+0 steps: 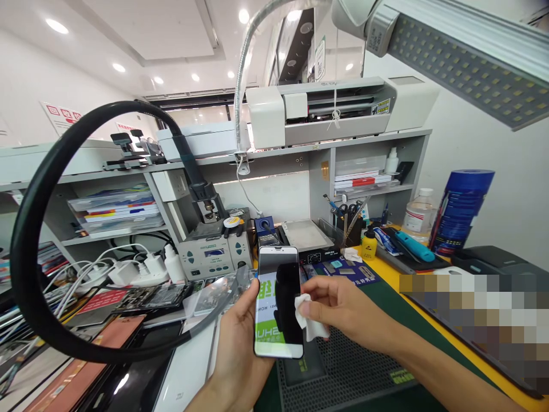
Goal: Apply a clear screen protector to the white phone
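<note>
A white-framed smartphone [279,303] stands nearly upright, screen facing me. Its dark glass mirrors green lettering and a dark shape. My left hand [238,337] grips it from the left side and from behind, with most of the fingers hidden by the phone. At the phone's right edge, my right hand [343,309] pinches a crumpled white tissue [312,319] between thumb and fingers; the tissue touches or nearly touches the edge of the screen. Below the phone lies a black perforated work mat [351,366], with a dark flat rectangular piece [305,363] on it.
A grey hot-air station [217,254] with a thick black hose [19,229] stands at left, beside several phones and boards. Behind the phone sits a flat heating plate [306,236]. A yellow bottle [369,243] and blue roll [465,212] are at right. An LED lamp [467,63] hangs overhead.
</note>
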`<state>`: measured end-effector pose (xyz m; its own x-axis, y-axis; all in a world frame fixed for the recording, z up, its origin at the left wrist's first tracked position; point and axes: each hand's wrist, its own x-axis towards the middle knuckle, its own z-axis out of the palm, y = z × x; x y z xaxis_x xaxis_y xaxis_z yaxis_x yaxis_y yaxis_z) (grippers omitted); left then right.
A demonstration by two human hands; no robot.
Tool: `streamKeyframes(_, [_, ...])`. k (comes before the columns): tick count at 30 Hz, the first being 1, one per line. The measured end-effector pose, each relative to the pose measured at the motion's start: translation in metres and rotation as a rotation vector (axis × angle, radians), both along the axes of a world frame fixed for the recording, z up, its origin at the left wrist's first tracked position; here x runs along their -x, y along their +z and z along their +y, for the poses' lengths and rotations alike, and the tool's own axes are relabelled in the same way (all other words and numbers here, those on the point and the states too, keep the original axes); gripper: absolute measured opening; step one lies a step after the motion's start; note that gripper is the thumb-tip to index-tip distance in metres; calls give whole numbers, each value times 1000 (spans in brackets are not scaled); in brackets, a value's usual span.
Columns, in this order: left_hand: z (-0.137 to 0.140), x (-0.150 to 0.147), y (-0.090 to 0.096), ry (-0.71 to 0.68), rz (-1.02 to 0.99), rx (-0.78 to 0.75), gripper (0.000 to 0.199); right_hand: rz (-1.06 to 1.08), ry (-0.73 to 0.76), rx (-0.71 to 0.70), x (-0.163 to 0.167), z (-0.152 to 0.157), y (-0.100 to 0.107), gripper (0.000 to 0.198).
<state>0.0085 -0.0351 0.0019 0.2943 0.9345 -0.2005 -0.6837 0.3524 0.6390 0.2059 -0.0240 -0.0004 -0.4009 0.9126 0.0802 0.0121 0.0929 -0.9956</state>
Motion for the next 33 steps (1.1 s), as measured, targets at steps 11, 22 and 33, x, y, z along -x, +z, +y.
streamKeyframes(11, [-1, -1, 0, -8, 33, 19, 39, 21, -83, -50, -4, 2, 3, 33])
streamKeyframes(22, [-4, -4, 1, -44, 10, -15, 38, 19, -168, -99, -4, 2, 6, 46])
streamKeyframes(33, [-6, -7, 7, -166, 6, -65, 50, -45, -110, -22, -4, 3, 7, 48])
